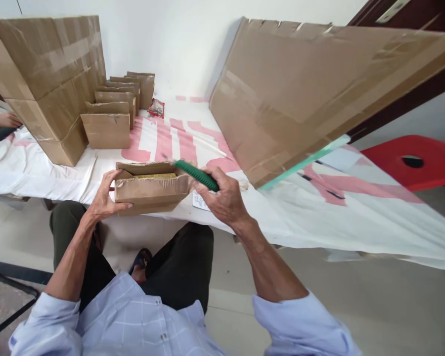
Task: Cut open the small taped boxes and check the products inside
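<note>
An open cardboard box (152, 194) stands at the table's front edge, tilted slightly, with something yellow (155, 176) showing inside. My left hand (107, 195) grips its left end, thumb on the front face and fingers at the rear corner. Closed round a green-handled tool (196, 174), my right hand (224, 197) is at the box's right end. The tool's thin tip points left, above the box's rear edge; its exact shape is blurred.
Stacked cartons (55, 84) stand at the left, beside a row of open small boxes (107, 131). A large cardboard sheet (300, 94) leans at the right, near a red stool (411, 160). Another person's hand (8, 119) shows at far left.
</note>
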### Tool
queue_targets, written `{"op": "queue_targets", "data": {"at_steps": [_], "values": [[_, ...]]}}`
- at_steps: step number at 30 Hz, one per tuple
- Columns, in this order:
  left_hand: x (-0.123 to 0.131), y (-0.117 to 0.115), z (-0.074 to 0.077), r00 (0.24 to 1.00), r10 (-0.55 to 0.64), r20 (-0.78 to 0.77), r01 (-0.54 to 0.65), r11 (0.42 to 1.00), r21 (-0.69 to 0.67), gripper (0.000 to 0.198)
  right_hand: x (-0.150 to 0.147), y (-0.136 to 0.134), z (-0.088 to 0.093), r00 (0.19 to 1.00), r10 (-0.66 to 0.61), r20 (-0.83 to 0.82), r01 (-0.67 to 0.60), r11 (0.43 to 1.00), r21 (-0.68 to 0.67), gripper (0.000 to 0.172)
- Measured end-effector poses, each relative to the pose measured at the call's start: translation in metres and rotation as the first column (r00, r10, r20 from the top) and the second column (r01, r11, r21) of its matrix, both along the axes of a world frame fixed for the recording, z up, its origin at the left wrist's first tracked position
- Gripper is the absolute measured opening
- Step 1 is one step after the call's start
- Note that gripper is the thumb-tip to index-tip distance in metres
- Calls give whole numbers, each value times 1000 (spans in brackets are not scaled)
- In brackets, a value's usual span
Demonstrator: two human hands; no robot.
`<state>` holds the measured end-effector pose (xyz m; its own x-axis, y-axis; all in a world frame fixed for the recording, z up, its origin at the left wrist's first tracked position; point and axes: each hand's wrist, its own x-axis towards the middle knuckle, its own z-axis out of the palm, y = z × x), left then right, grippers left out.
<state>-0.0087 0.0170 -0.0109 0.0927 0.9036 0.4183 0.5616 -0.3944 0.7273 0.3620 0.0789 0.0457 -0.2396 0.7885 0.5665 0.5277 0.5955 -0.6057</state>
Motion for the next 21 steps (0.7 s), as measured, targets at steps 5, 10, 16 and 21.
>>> {"op": "queue_targets", "data": {"at_steps": [5,10,16,21], "values": [[-17,5,-4,996,85,40,-84,996,-42,114,10,33,-43,903,-410,125,428,881,-203,31],[-18,1,-4,997,68,42,-66,997,-44,109,-15,59,-74,940,-330,86,336,861,-382,27],[-7,-5,-3,997,48,66,-45,998,-51,112,-45,32,-18,990,-120,-79,126,989,75,38],[19,-19,-1,998,29,59,-34,996,83,116,-79,-10,21,907,328,266,-353,934,55,32]]}}
